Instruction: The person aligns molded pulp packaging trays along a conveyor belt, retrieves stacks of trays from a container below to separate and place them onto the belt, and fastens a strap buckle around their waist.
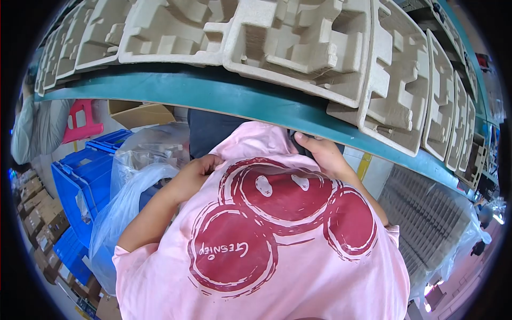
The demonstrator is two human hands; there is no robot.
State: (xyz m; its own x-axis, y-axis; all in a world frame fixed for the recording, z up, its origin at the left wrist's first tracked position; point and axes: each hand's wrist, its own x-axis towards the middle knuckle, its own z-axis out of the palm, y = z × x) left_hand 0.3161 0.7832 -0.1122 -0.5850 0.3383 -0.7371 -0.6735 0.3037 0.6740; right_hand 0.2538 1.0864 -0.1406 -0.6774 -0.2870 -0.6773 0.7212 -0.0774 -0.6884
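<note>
Below me spreads a pink T-shirt point(298, 272) with a dark red printed figure, bunched up towards my lap. My left hand point(205, 166) lies at its left side, fingers curled in and closed on the pink cloth. On the other side, my right hand point(324, 153) rests beside the shirt's lower edge, near dark cloth and close under the table edge. Its thumb shows stretched out; the other fingers are hidden, so its grip cannot be seen. Several beige moulded pulp trays point(298, 48) stand in a row just beyond both hands.
A green table point(197, 88) carries the trays and crosses in front of me. On the left are blue crates point(80, 176), clear plastic bags point(144, 154), a cardboard box point(141, 113), a pink stool point(82, 121) and another person's sleeve point(34, 128). Stacked grey trays point(426, 213) stand right.
</note>
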